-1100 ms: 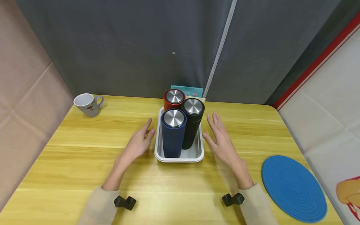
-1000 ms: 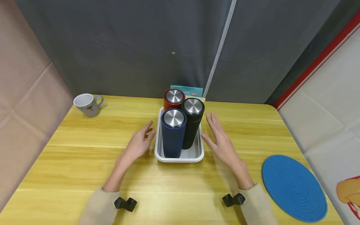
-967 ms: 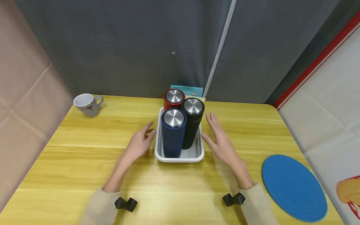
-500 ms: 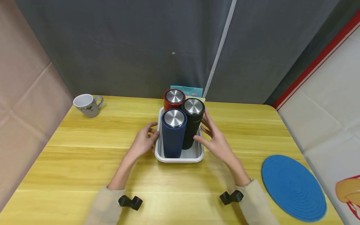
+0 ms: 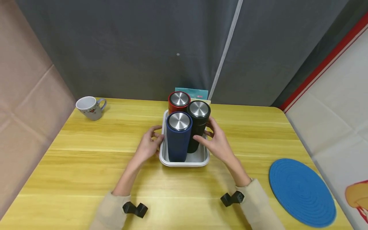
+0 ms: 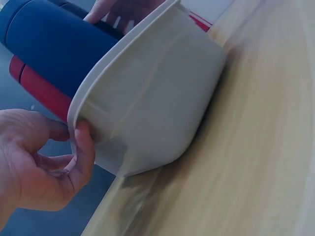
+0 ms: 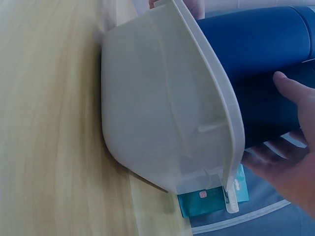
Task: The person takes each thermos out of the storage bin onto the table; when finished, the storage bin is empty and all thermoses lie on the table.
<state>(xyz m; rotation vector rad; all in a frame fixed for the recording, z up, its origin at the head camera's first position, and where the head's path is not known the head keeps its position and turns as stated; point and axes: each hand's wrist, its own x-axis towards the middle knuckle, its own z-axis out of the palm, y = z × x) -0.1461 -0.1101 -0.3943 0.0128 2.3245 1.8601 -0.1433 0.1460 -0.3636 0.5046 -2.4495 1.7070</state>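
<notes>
Three thermoses with silver lids stand in a deep white plastic bin (image 5: 184,164) at mid-table: blue thermos (image 5: 178,143) in front, black thermos (image 5: 198,127) at the right, red thermos (image 5: 171,108) at the back. My left hand (image 5: 148,145) pinches the bin's left rim; the left wrist view shows fingertips over its edge (image 6: 81,132). From the right, my right hand (image 5: 218,143) grips the black thermos, thumb across its near side and fingers behind. In the right wrist view the black thermos (image 7: 261,110) leans close against the blue one.
A patterned mug (image 5: 91,108) stands at the table's back left. A round blue woven mat (image 5: 302,191) lies at the right edge. Behind the bin is a teal packet (image 5: 198,93), close to the grey curtain (image 5: 129,48).
Both hands have moved inward from beside the bin. The left has taken hold of the rim; the right has closed round the black thermos. The bin and thermoses stay put.
</notes>
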